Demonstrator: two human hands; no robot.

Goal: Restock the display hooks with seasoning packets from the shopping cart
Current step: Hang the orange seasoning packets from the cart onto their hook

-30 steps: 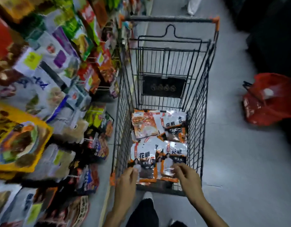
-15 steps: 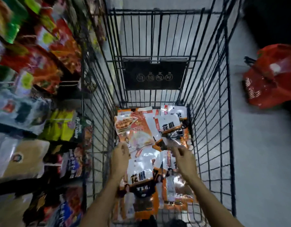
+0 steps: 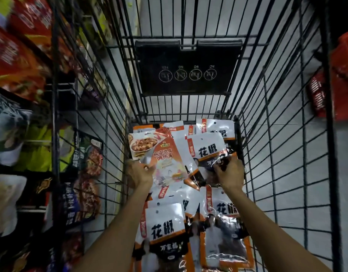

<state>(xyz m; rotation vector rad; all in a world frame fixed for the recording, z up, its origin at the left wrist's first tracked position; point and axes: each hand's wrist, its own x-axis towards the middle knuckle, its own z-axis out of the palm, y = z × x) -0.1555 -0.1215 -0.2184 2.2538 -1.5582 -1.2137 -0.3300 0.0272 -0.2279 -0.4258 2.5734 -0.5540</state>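
Note:
Deep inside the black wire shopping cart lie several seasoning packets, white and orange with black characters. My left hand pinches the lower edge of an orange packet showing a dish of food. My right hand grips the clear dark bottom of a white pepper packet at the cart's far right. Both forearms reach down into the basket. The display hooks on the left are blurred and mostly hidden behind hanging packets.
Shelving with hanging packets runs along the left side, close to the cart wall. A black warning flap hangs on the cart's far end. A red shopping basket sits on the grey floor at the right.
I have leaned further into the cart. Both hands moved from the near packets to the far ones, and each now holds a packet.

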